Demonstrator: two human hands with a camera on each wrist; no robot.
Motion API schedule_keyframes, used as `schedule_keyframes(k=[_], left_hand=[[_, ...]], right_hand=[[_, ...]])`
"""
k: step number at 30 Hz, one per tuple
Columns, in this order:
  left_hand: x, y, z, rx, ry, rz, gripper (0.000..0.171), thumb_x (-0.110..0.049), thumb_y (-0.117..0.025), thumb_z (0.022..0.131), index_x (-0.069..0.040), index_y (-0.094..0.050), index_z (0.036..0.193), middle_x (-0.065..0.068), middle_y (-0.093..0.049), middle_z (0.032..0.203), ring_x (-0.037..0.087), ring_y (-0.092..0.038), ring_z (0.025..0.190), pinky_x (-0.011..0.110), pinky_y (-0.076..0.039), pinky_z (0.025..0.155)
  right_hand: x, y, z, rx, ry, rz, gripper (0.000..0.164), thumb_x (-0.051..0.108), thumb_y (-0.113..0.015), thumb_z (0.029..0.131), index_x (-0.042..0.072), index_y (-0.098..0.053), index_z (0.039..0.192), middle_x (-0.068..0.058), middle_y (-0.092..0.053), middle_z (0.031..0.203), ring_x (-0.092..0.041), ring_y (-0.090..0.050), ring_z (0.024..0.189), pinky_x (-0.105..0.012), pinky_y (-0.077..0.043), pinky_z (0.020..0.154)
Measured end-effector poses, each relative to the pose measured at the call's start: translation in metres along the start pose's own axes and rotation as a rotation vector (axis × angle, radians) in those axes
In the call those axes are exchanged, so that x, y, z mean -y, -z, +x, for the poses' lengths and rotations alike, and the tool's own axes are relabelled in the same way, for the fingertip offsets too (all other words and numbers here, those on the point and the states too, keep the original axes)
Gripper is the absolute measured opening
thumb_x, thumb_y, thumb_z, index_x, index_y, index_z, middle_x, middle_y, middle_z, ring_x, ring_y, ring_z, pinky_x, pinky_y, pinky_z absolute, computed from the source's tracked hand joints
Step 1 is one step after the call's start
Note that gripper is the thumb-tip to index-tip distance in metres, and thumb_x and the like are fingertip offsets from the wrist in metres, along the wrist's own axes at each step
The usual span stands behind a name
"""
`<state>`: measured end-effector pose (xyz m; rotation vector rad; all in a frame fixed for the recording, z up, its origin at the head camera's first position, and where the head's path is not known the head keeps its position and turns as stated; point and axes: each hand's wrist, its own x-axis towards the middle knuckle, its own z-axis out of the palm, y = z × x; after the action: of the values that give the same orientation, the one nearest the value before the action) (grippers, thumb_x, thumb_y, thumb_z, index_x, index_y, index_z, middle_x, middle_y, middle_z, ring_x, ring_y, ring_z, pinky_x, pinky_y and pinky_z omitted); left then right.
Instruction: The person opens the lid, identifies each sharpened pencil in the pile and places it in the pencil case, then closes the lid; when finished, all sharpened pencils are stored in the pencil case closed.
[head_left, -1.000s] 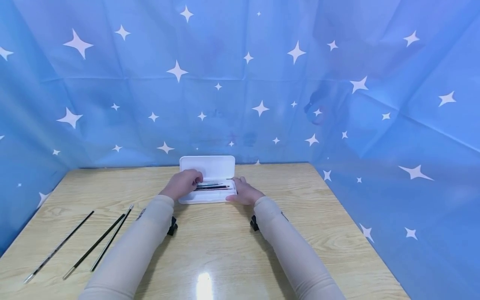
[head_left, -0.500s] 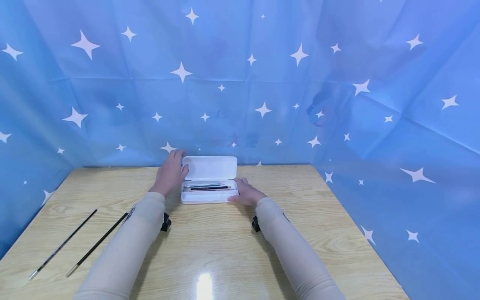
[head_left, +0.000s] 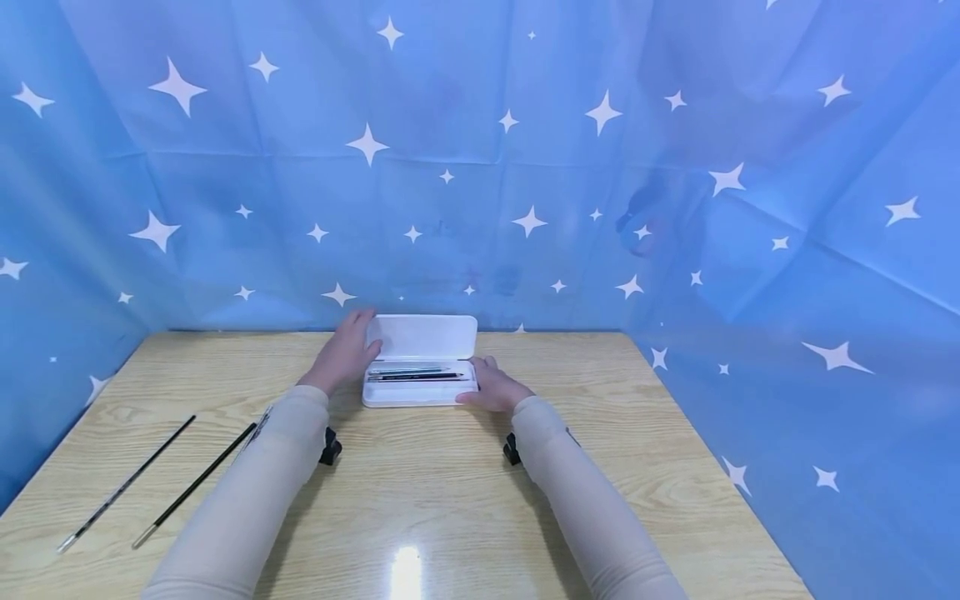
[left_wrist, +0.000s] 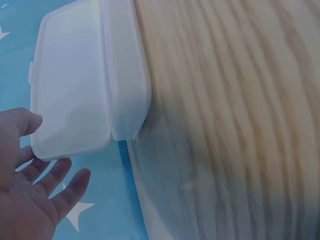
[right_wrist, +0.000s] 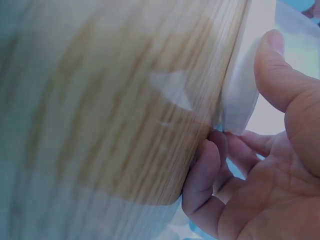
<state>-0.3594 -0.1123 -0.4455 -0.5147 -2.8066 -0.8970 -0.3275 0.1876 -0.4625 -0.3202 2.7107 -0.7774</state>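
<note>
A white pencil case [head_left: 420,398] lies at the back of the table, its lid [head_left: 425,337] raised against the backdrop. Inside are several slim pencils, a dark one [head_left: 420,377] in front. My left hand [head_left: 341,354] holds the lid's left edge; in the left wrist view the thumb is at the front edge and fingers pass behind the corner. At the case's right end, my right hand [head_left: 493,387] grips the base, and the right wrist view has its thumb [right_wrist: 272,60] over the rim with curled fingers below.
On the left of the wooden table [head_left: 420,492] lie a patterned pencil [head_left: 127,483] and a black pencil [head_left: 197,482]. Another thin one [head_left: 262,419] is mostly hidden by the left sleeve. A blue star-patterned cloth [head_left: 480,167] hangs behind and beside the table.
My left hand has left the pencils inside the case, moved up and left to the lid's edge, and closed in on it. The right hand stays at the case's right end.
</note>
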Motion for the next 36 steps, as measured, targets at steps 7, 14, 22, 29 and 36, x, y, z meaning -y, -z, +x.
schedule_keyframes(k=[7, 14, 22, 29, 36], left_hand=[[0.0, 0.01, -0.015, -0.003, -0.015, -0.085, 0.05, -0.026, -0.049, 0.108, -0.001, -0.043, 0.15, 0.021, -0.047, 0.147, 0.039, -0.05, 0.131, 0.057, -0.038, 0.111], [0.004, 0.011, -0.027, 0.002, -0.061, -0.089, 0.045, -0.024, -0.048, 0.109, 0.0, -0.049, 0.147, 0.022, -0.052, 0.145, 0.039, -0.053, 0.129, 0.056, -0.04, 0.109], [0.003, 0.012, -0.038, -0.013, -0.086, -0.088, 0.041, -0.022, -0.051, 0.108, -0.001, -0.054, 0.143, 0.02, -0.058, 0.139, 0.038, -0.056, 0.124, 0.056, -0.043, 0.106], [0.006, 0.01, -0.046, 0.022, -0.087, -0.093, 0.038, -0.023, -0.052, 0.108, -0.004, -0.059, 0.139, 0.018, -0.058, 0.142, 0.039, -0.051, 0.134, 0.056, -0.039, 0.111], [0.012, 0.007, -0.054, 0.09, -0.085, -0.115, 0.028, -0.025, -0.06, 0.104, -0.009, -0.07, 0.124, 0.012, -0.066, 0.131, 0.035, -0.057, 0.127, 0.055, -0.043, 0.108]], right_hand=[[-0.002, 0.0, 0.001, -0.01, 0.022, 0.011, 0.081, 0.037, -0.07, 0.097, 0.006, -0.027, 0.159, -0.017, -0.035, 0.145, -0.032, -0.043, 0.131, -0.049, -0.036, 0.113], [-0.004, -0.003, 0.001, -0.037, 0.022, 0.105, 0.115, 0.029, -0.076, 0.093, 0.007, 0.016, 0.16, -0.026, -0.002, 0.166, -0.039, -0.014, 0.153, -0.05, -0.018, 0.122], [-0.003, -0.005, 0.0, -0.087, 0.014, 0.08, 0.121, 0.032, -0.076, 0.092, 0.014, 0.023, 0.158, -0.026, -0.007, 0.166, -0.041, -0.022, 0.15, -0.05, -0.024, 0.12], [-0.007, -0.005, 0.0, -0.09, 0.022, 0.056, 0.106, 0.034, -0.075, 0.094, 0.01, 0.004, 0.161, -0.025, -0.037, 0.153, -0.038, -0.044, 0.138, -0.05, -0.036, 0.114], [-0.02, 0.006, -0.008, 0.033, 0.138, 0.061, 0.074, 0.03, -0.052, 0.107, 0.011, -0.006, 0.162, -0.023, -0.034, 0.158, -0.035, -0.039, 0.143, -0.05, -0.036, 0.114]])
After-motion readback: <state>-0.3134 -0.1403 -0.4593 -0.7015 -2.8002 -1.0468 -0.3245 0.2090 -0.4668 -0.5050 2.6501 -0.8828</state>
